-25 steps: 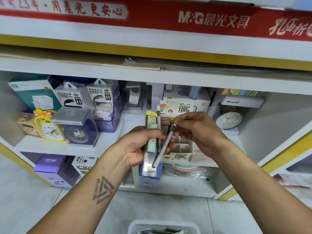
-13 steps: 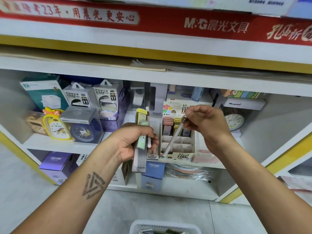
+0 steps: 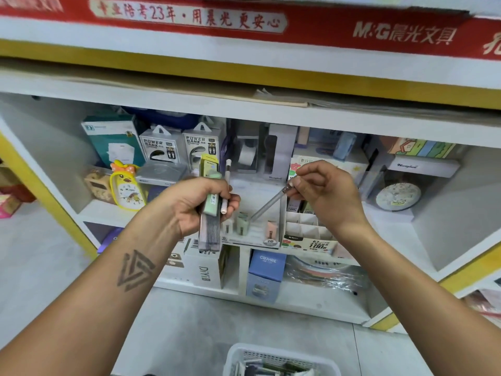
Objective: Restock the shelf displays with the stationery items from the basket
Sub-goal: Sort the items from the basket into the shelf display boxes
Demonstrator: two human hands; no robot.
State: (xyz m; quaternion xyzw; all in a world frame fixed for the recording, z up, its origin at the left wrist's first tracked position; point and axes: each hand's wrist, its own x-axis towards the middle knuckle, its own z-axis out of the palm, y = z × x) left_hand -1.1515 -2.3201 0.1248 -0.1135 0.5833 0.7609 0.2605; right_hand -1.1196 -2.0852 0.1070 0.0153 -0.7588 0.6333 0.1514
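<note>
The head view shows the left hand (image 3: 198,204) clamped around a bundle of stationery packs (image 3: 210,210) in front of the shelf (image 3: 108,213). To its right, the right hand (image 3: 325,194) pinches the top of a grey pen (image 3: 268,204), whose tip angles down into the display tray (image 3: 252,234). Nearest, at bottom centre, sits the white basket (image 3: 282,359).

A grey pencil (image 3: 267,206), a pale green eraser (image 3: 212,203), a yellow clock (image 3: 127,187), a white basket (image 3: 282,358) and a red banner (image 3: 244,25)
</note>
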